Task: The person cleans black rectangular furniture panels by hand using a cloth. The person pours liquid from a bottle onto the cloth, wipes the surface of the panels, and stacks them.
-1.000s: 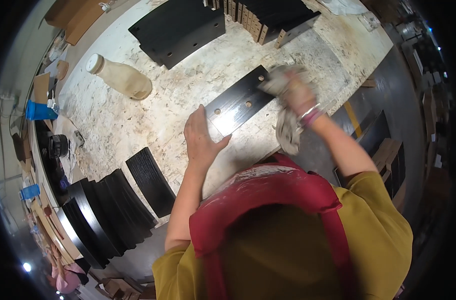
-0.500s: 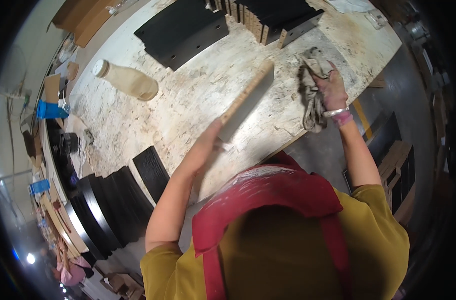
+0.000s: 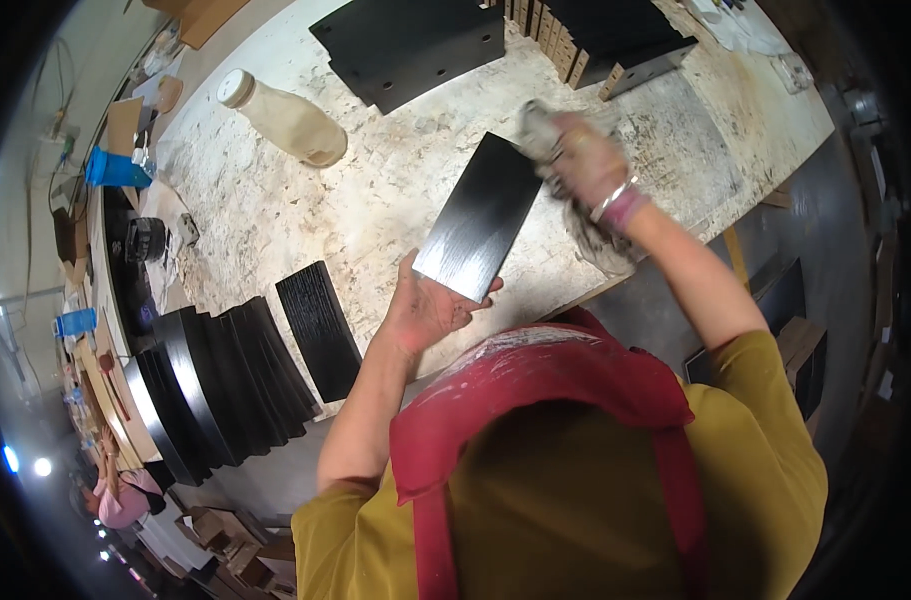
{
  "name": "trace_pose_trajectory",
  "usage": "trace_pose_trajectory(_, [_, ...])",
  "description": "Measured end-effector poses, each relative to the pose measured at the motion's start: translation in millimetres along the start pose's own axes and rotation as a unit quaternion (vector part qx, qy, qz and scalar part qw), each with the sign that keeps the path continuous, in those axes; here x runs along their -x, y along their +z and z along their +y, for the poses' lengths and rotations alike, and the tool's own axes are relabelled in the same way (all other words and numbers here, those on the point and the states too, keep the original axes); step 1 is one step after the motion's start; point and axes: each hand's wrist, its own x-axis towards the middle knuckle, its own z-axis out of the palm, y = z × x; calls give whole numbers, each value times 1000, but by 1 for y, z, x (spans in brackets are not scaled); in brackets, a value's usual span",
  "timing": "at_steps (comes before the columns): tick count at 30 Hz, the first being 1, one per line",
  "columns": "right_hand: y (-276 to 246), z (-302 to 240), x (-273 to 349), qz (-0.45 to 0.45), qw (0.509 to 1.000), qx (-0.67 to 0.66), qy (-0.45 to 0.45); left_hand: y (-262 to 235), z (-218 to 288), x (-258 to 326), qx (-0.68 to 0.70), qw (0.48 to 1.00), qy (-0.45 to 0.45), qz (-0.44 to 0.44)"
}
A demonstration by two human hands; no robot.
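My left hand [image 3: 430,308] holds a black rectangular board [image 3: 483,215] by its near end, fingers wrapped under it. The board's glossy, wood-grained face is turned up, tilted above the table. At the far right corner of the board, my right hand [image 3: 590,160] is closed on a grey, stained rag [image 3: 597,232]. Motion blurs that hand and the upper part of the rag; the cloth's lower end hangs down over the table near its front edge.
A stained white table [image 3: 395,180] lies before me. On it are a cloudy plastic bottle [image 3: 285,120], drilled black panels [image 3: 410,50] and a stack of black boards [image 3: 615,40]. More black boards [image 3: 225,385] stand at the left, beside a single one [image 3: 318,330]. A co-worker [image 3: 125,500] is far left.
The board has turned from standing on edge to face up. My right hand has brought the rag leftward to the board's far corner.
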Motion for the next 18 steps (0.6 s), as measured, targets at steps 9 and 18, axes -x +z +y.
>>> trace_pose_trajectory(9, [23, -25, -41, -147, 967, -56, 200, -3, -5, 10, 35, 998, 30, 47])
trace_pose_trajectory(18, [115, -25, 14, -56, 942, 162, -290, 0, -7, 5, -191, 961, 99, 173])
